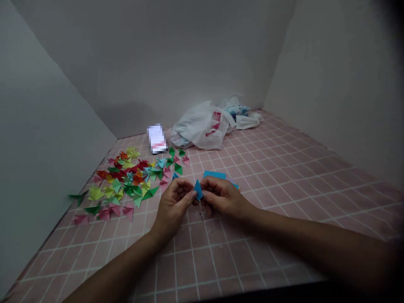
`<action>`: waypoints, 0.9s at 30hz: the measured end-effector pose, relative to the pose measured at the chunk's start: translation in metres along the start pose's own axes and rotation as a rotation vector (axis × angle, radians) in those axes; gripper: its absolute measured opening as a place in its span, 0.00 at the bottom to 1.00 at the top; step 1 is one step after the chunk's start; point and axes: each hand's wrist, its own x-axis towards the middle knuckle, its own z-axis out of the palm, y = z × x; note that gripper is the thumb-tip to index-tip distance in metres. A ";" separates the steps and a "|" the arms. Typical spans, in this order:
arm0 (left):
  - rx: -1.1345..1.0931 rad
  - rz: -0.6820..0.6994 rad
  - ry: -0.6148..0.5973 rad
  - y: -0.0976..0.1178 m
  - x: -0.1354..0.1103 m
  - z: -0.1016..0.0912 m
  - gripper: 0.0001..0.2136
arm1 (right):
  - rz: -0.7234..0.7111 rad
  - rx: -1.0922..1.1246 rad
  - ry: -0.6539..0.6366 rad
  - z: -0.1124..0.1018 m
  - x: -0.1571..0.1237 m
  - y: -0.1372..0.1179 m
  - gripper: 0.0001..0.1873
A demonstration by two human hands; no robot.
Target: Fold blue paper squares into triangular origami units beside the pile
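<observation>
Between my two hands is a small piece of blue folded paper point(198, 190), pointed at the top like a narrow kite. My left hand point(178, 198) pinches its left edge with thumb and fingers. On the other edge, my right hand point(219, 194) has its thumb and curled fingers closed on the same paper. Just behind the right hand lie flat blue paper sheets point(215, 174), partly covered by that hand. Several folded paper cranes point(126, 176) in red, green, yellow, pink, orange and light blue spread over the surface to the left.
A lit phone point(157, 139), its screen blurred out, stands behind the cranes. White plastic bags point(202, 124) lie crumpled along the back wall. The pink checked surface point(268, 235) is bounded by grey walls left point(47, 147), behind and right point(341, 84).
</observation>
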 end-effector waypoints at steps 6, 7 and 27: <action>-0.014 -0.046 -0.022 -0.002 0.001 0.000 0.10 | -0.129 -0.195 0.090 -0.001 -0.002 -0.001 0.06; -0.012 -0.050 -0.023 -0.002 0.001 -0.001 0.10 | -0.144 -0.215 0.097 -0.001 -0.002 -0.001 0.06; -0.011 -0.013 0.001 -0.004 0.001 -0.003 0.11 | -0.259 -0.398 0.080 -0.003 -0.001 0.001 0.08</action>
